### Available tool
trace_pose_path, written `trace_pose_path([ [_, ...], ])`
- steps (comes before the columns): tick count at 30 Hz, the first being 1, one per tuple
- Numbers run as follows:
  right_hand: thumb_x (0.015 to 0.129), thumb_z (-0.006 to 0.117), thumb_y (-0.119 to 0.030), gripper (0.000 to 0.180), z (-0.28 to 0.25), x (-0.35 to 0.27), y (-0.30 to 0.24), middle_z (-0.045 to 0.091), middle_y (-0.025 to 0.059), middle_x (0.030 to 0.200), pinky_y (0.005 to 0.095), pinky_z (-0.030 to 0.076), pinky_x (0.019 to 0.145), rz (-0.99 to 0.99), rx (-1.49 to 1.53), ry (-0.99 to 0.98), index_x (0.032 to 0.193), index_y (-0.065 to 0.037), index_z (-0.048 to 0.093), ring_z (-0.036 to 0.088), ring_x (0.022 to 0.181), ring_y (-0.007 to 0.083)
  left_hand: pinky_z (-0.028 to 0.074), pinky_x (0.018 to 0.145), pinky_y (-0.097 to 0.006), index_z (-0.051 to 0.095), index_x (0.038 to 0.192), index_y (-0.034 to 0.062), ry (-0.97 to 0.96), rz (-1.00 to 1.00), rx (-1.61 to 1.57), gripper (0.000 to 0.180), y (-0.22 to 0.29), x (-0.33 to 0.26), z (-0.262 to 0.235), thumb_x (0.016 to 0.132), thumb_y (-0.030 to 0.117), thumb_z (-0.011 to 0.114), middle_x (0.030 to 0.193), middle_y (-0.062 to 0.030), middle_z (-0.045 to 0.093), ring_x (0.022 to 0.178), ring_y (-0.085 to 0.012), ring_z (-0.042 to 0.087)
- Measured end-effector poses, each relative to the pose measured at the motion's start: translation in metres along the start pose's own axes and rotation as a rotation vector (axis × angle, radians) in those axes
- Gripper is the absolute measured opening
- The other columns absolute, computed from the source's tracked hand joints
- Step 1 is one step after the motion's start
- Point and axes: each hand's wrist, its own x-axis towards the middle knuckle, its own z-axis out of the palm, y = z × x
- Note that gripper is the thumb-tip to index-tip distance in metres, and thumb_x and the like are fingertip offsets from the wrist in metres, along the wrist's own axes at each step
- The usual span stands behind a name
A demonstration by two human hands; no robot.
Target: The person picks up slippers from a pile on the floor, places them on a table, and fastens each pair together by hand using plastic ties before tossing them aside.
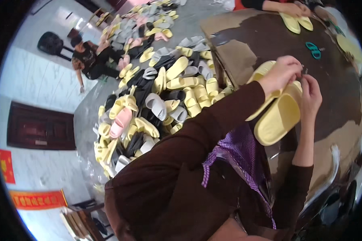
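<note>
A pair of pale yellow foam slippers (278,118) lies stacked at the edge of a dark brown table (269,44). My left hand (281,74) comes in over a dark brown sleeve and grips the pair's upper end, with its fingers closed over the top slipper. My right hand (311,96) is pressed to the same end from the right, its fingertips pinched together beside the left fingertips. Something small and dark shows between the fingertips; what it is cannot be told. A purple checked cloth (237,150) hangs beneath my arms.
Teal scissors (313,50) lie on the table beyond my hands. Another person's hands (293,9) hold yellow slippers (295,22) at the far edge. A big heap of yellow, grey, black and pink slippers (157,92) covers the floor to the left, and a person (88,58) crouches beside it.
</note>
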Motion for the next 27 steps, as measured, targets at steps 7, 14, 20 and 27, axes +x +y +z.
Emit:
trace_pose_path([
  [7, 0.091, 0.055, -0.009, 0.017, 0.0039, -0.0043, 0.0049, 0.058, -0.0009, 0.090, 0.0189, 0.043, 0.070, 0.052, 0.071, -0.046, 0.105, -0.001, 0.059, 0.052, 0.079, 0.0055, 0.035, 0.040, -0.019, 0.060, 0.083, 0.0019, -0.034, -0.073, -0.064, 0.007, 0.0001, -0.0037, 0.0016, 0.081, 0.009, 0.061, 0.062, -0.0011, 0.053, 0.047, -0.0055, 0.045],
  [14, 0.091, 0.055, -0.008, 0.016, 0.0052, -0.0045, 0.0063, 0.058, -0.0013, 0.090, 0.0184, 0.043, 0.070, 0.047, 0.058, -0.038, 0.105, 0.000, 0.059, 0.052, 0.079, 0.0052, 0.034, 0.041, -0.018, 0.061, 0.083, 0.0026, -0.054, -0.080, -0.028, 0.007, 0.0025, -0.0033, 0.0039, 0.081, 0.009, 0.062, 0.062, 0.0010, 0.052, 0.047, -0.0045, 0.043],
  [20, 0.091, 0.054, -0.007, 0.016, 0.0052, -0.0035, 0.0109, 0.058, -0.0011, 0.090, 0.0190, 0.044, 0.072, 0.050, 0.025, -0.038, 0.105, 0.000, 0.058, 0.053, 0.081, 0.0057, 0.033, 0.040, -0.018, 0.061, 0.083, 0.0027, -0.074, -0.070, -0.033, 0.006, 0.0021, -0.0034, 0.0064, 0.081, 0.008, 0.062, 0.062, 0.0014, 0.051, 0.048, -0.0041, 0.043],
  [27, 0.091, 0.054, -0.007, 0.016, 0.0062, -0.0049, 0.0086, 0.058, -0.0011, 0.090, 0.0195, 0.044, 0.073, 0.046, 0.026, -0.040, 0.105, 0.000, 0.058, 0.053, 0.082, 0.0059, 0.033, 0.040, -0.018, 0.061, 0.084, 0.0024, -0.074, -0.077, -0.036, 0.006, 0.0066, -0.0051, 0.0057, 0.081, 0.008, 0.062, 0.062, 0.0017, 0.051, 0.048, -0.0036, 0.043],
])
